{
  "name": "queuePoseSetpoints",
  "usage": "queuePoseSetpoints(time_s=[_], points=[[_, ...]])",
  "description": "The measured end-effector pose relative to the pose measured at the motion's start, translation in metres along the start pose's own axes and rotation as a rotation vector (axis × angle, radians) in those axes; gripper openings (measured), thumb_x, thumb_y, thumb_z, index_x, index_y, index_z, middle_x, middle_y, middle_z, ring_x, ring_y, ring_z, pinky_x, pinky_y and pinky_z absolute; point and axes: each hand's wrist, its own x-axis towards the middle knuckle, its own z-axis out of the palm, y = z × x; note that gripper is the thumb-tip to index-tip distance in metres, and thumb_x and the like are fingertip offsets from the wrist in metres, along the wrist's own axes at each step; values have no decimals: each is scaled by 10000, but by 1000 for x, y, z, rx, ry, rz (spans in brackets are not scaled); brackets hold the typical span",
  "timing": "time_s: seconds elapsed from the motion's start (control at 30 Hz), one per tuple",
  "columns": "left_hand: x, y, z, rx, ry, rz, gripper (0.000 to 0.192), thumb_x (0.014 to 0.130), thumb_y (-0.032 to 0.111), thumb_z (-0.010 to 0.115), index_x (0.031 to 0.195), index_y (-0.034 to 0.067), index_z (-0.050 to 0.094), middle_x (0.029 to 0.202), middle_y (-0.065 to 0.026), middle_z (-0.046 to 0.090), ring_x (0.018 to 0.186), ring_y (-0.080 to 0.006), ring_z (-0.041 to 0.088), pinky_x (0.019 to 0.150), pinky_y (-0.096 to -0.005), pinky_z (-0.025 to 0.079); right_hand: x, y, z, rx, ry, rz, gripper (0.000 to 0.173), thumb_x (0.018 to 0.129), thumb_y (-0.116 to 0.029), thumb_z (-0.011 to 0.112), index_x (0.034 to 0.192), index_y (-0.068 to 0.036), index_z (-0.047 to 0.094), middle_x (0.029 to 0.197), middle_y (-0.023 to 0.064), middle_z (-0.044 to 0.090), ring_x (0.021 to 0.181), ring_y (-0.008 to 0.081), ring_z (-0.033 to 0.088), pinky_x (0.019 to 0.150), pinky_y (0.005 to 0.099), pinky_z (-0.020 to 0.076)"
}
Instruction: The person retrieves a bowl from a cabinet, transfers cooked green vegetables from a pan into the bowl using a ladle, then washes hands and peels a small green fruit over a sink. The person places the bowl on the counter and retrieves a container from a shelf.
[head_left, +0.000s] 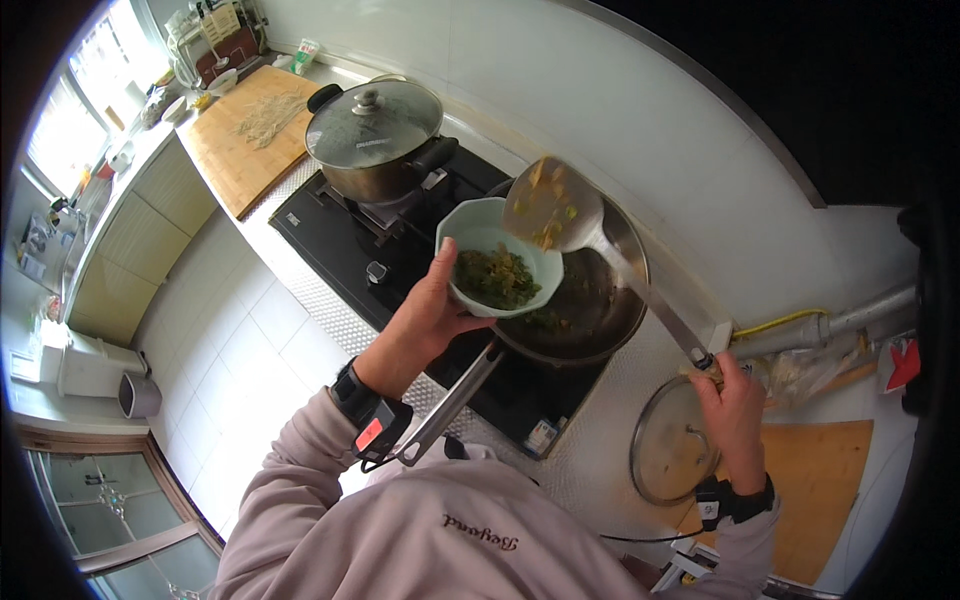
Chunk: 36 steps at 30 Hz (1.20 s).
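Observation:
My left hand (420, 326) holds a pale green bowl (544, 274) by its near left side, thumb on the rim. Chopped green food (495, 277) lies in the bowl. In my right hand (729, 405) is the handle end of a metal spatula (585, 225), whose broad blade is over the bowl's far right edge with food bits stuck to it. Below both, a frying pan (600, 322) with some food scraps sits on the black gas stove (330, 225), its metal handle pointing towards my body.
A lidded pot (375, 165) stands on the other burner. Beyond it, a wooden board (225, 165) bears noodle-like strips (270, 118). A glass lid (664, 457) lies right of the stove, beside another wooden board (817, 487). A wall (600, 97) rises behind the stove.

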Motion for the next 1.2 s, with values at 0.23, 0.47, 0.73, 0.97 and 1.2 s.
queuePoseSetpoints(time_s=[0.23, 0.47, 0.73, 0.97, 1.2], points=[[-21, 10, -33, -55, 75, 113, 681, 846, 589, 449, 1352, 154, 311, 1285, -120, 454, 1097, -277, 534, 793, -420, 529, 26, 24, 0, 38, -142, 115, 284, 801, -245, 619, 795, 10, 494, 626, 199, 539, 607, 367, 556, 533, 408, 410], [-54, 18, -74, -28, 178, 195, 744, 837, 602, 451, 1356, 94, 289, 1290, -173, 435, 1089, -302, 539, 814, -427, 527, 50, 57, 9, -129, -439, 173, 381, 814, -320, 580, 755, 56, 561, 679, 247, 555, 696, 394, 572, 615, 446, 433], [-73, 15, -97, 41, 316, 252, 746, 842, 582, 459, 1350, 67, 274, 1255, -213, 446, 1001, -313, 592, 732, -391, 571, 101, 57, 30, -129, -688, 109, 441, 821, -381, 537, 688, 37, 589, 696, 250, 549, 675, 386, 563, 616, 450, 430], [-78, 9, -103, 15, 353, 260, 752, 842, 582, 455, 1351, 61, 268, 1249, -214, 453, 994, -314, 596, 731, -390, 573, 105, 6, 73, -227, -272, -5, 340, 784, -350, 617, 758, -13, 579, 677, 179, 602, 675, 370, 582, 610, 459, 454], [-78, 3, -112, -36, 378, 237, 762, 837, 583, 463, 1352, 58, 267, 1255, -207, 451, 1008, -315, 588, 735, -392, 571, 72, -38, 80, -320, -59, -203, 189, 798, -140, 580, 938, -42, 498, 765, 100, 562, 649, 276, 596, 534, 366, 476]])
